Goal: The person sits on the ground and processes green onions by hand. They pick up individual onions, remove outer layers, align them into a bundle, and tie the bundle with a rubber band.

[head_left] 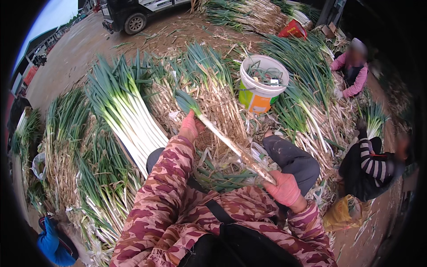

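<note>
One long green onion (217,131) lies slantwise across my lap, held at both ends. My left hand (190,127), in a pink glove, grips it just below the green leaves. At the lower end, my right hand (283,187), gloved in pink too, is closed around the root end, where brownish outer skin covers the stalk. Left of my left hand rests a pile of clean white-stemmed green onions (133,113). Unpeeled green onions (220,103) with dry husks and roots lie in front of me. Peeled leaf scraps (227,177) cover the ground between my legs.
A white bucket (263,80) holding leaf scraps stands ahead, right of centre. More onion heaps (300,73) lie on the right. Co-workers sit at the right, one in pink sleeves (357,83), one in striped sleeves (373,163). A yellow sack (343,213) is lower right; a vehicle (135,23) stands behind.
</note>
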`<state>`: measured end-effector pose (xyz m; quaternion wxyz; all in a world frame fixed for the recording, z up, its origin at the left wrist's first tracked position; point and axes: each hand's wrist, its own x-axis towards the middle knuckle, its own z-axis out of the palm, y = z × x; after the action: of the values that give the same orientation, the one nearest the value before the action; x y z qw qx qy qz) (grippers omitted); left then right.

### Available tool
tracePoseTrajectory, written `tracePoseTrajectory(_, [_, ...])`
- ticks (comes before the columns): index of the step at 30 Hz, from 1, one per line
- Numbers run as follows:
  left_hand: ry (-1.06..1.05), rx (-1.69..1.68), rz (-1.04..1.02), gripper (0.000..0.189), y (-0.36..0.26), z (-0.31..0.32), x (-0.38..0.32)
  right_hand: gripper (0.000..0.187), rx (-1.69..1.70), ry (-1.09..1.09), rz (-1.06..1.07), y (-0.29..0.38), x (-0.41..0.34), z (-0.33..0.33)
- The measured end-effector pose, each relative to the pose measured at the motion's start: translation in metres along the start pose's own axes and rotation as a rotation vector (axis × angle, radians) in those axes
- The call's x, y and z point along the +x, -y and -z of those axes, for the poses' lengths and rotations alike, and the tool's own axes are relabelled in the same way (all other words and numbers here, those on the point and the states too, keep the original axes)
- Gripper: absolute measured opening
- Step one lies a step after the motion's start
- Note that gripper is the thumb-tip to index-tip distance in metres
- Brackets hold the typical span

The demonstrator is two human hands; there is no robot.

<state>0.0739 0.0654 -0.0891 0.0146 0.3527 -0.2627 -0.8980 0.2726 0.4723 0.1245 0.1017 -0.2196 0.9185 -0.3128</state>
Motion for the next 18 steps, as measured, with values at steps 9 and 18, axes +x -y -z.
tracePoseTrajectory(9, [0.287, -0.080, -0.232, 0.032, -0.087, -0.090, -0.034, 0.055, -0.194, -0.002, -0.026, -0.061, 0.043, -0.074])
tracePoseTrajectory(18, [0.718, 0.202, -0.385, 0.046, -0.065, -0.158, -0.153, 0.051, 0.447, -0.205, 0.088, 0.079, 0.265, -0.021])
